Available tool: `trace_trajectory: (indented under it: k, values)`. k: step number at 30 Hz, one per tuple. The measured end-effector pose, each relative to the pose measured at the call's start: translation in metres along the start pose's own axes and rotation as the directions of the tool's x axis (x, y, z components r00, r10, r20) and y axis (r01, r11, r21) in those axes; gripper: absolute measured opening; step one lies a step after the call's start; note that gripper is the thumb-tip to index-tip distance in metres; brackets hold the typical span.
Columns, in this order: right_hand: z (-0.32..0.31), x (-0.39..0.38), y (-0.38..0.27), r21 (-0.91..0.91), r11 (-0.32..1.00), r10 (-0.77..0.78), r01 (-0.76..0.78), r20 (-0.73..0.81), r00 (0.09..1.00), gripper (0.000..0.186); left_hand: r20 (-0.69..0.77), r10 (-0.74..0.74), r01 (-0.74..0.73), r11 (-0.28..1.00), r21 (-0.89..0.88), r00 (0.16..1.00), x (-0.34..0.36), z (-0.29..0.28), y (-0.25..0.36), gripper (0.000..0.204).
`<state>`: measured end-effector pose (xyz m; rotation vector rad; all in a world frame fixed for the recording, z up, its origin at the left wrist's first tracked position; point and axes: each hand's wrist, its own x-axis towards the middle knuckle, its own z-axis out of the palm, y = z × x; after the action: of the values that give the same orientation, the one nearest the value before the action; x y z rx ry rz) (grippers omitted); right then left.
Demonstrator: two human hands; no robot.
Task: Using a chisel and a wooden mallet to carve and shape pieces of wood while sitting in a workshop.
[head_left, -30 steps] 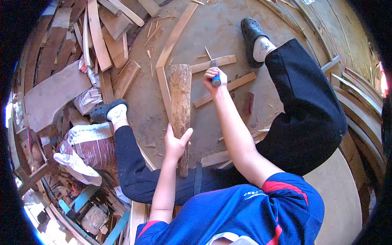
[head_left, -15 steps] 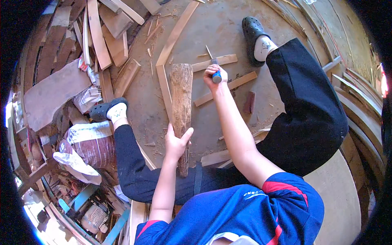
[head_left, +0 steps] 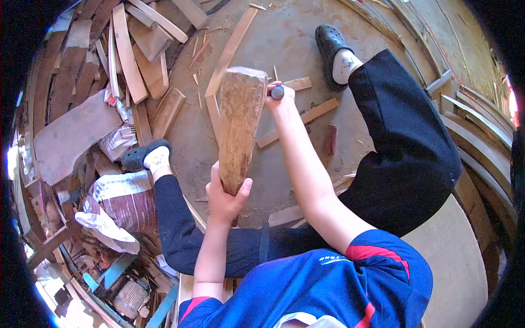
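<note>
Scrap boards (head_left: pixel 128 60) crowd the left edge of the dusty floor (head_left: pixel 295 44). Over its middle, the left hand (head_left: pixel 225 203) has its fingers clamped on a thick wooden club (head_left: pixel 240 120); the right hand (head_left: pixel 284 101) has its fingers wrapped around a grey-capped tool (head_left: pixel 278 92) beside the club's broad end.

hand (head_left: pixel 226 201) 2 | wooden club (head_left: pixel 240 128) 1 | tool handle (head_left: pixel 278 92) 1 | clog (head_left: pixel 330 46) 2 | sock (head_left: pixel 344 64) 2

Wooden club (head_left: pixel 240 123) now raised by left hand (head_left: pixel 225 201)
</note>
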<state>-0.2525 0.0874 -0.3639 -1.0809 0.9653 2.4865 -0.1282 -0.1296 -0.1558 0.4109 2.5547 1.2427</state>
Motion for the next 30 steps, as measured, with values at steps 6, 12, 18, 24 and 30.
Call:
trace_trajectory:
  k: [6, 12, 18, 24, 30]
  values:
    - [-0.007, -0.020, 0.025, -0.103, 0.993, -0.057, 0.062, 0.055, 0.997, 0.020, -0.065, -0.053, 0.036, 0.969, -0.245, 0.997, 0.013, 0.000, 0.023, 0.052]
    - [-0.007, -0.030, 0.029, -0.075, 0.994, -0.073, 0.076, 0.046, 0.996, 0.021, -0.043, -0.140, 0.114, 0.918, -0.380, 0.989, 0.004, 0.001, 0.009, 0.055]
    - [-0.015, -0.024, 0.020, -0.078, 0.997, -0.021, 0.025, 0.052, 0.998, 0.022, -0.083, -0.230, 0.167, 0.871, -0.462, 0.970, -0.008, 0.002, -0.011, 0.055]
    - [-0.014, -0.018, 0.013, -0.054, 0.998, 0.017, -0.012, 0.098, 0.995, 0.021, -0.119, -0.205, 0.133, 0.887, -0.442, 0.971, -0.013, 0.003, -0.017, 0.050]
    - [-0.006, -0.017, 0.011, 0.023, 1.000, 0.012, -0.014, 0.103, 0.995, 0.023, -0.122, -0.207, 0.136, 0.892, -0.431, 0.971, -0.015, 0.001, -0.025, 0.053]
